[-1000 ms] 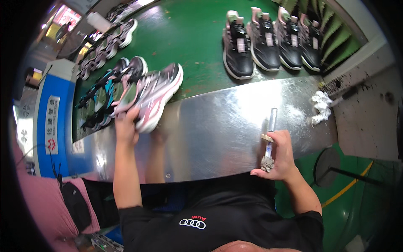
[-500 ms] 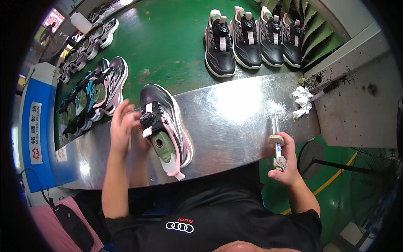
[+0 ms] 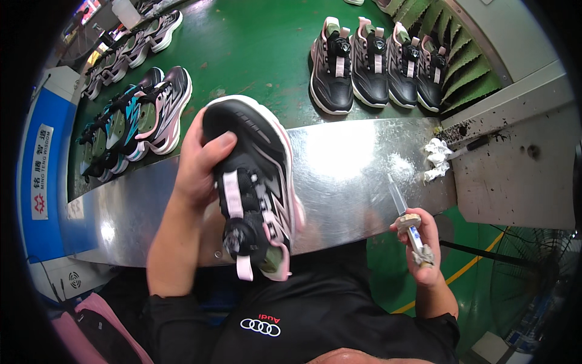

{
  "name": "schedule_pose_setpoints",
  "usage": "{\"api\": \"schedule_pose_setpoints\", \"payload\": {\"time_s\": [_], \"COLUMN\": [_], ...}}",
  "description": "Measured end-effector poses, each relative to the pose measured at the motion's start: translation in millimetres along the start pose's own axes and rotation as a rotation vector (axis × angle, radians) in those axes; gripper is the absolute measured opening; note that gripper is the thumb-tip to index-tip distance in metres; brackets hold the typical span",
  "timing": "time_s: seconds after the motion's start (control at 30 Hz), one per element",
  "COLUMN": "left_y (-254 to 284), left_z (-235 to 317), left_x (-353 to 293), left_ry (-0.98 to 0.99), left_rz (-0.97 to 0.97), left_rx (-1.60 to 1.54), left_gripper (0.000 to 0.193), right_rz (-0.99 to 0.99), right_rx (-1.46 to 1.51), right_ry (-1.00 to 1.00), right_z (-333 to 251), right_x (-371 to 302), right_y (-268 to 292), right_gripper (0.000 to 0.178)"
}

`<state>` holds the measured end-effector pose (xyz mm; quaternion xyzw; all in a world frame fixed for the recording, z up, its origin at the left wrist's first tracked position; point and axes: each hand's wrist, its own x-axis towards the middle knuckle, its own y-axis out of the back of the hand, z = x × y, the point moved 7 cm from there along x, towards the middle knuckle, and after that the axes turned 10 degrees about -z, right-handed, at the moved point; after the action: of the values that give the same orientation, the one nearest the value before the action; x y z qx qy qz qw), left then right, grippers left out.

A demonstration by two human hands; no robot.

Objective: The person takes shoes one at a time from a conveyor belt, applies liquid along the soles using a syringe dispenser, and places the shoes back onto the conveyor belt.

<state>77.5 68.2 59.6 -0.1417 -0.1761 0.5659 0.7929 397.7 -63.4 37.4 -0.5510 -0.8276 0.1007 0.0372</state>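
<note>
My left hand point(image 3: 203, 155) grips a black-and-pink sneaker point(image 3: 251, 139) by its toe, thumb pressed on the upper. The shoe is lifted and tilted, its toe pointing away from me and its heel toward me; a dial closure and pink pull tabs show. The underside of the sole is hidden. In my right hand point(image 3: 422, 249), apart from the shoe, is a knife-like tool point(image 3: 398, 197) with a flat shiny blade, a round collar and a wrapped handle. Its blade points away, over the metal plate point(image 3: 339, 200).
Several matching sneakers point(image 3: 332, 73) stand in a row at the far right, beside green serrated flaps point(image 3: 470, 67). More sneakers point(image 3: 163, 109) line the left. White crumpled material point(image 3: 436, 159) lies near the plate's right end, with white residue point(image 3: 401, 167) beside it.
My left hand has taken hold of the sneaker's toe and raised the shoe off the metal plate. The tool in my right hand has shifted slightly nearer to me.
</note>
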Motion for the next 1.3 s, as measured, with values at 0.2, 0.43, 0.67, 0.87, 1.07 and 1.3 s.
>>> {"api": "schedule_pose_setpoints", "payload": {"time_s": [0.2, 0.43, 0.67, 0.87, 1.07, 1.3], "left_y": [2.1, 6.9, 14.8, 8.0, 14.3, 12.1], "left_z": [-19.9, -20.0, -24.0, -25.9, -38.5, -36.1], "left_x": [-37.5, -55.1, -53.5, -44.4, -48.4, -52.1], "left_ry": [-0.027, -0.120, -0.015, 0.058, 0.079, 0.082], "left_rz": [-0.041, -0.116, 0.056, 0.015, 0.091, 0.115], "left_rx": [-0.308, -0.223, -0.269, -0.395, -0.445, -0.497], "left_gripper": [0.061, 0.067, 0.069, 0.067, 0.071, 0.069], "right_rz": [-0.369, -0.614, -0.421, -0.188, -0.221, -0.300], "right_rx": [0.454, 0.595, 0.115, -1.061, -1.226, -0.501], "right_ry": [0.240, 0.294, 0.230, -0.041, -0.117, -0.254], "right_z": [-36.8, -63.5, -40.0, -19.1, -20.1, -29.3], "right_x": [46.8, 81.8, 83.9, 51.6, 37.1, 19.7], "right_y": [-51.7, -102.9, -58.7, -6.8, 1.5, -2.5], "right_gripper": [0.116, 0.108, 0.115, 0.085, 0.081, 0.096]}}
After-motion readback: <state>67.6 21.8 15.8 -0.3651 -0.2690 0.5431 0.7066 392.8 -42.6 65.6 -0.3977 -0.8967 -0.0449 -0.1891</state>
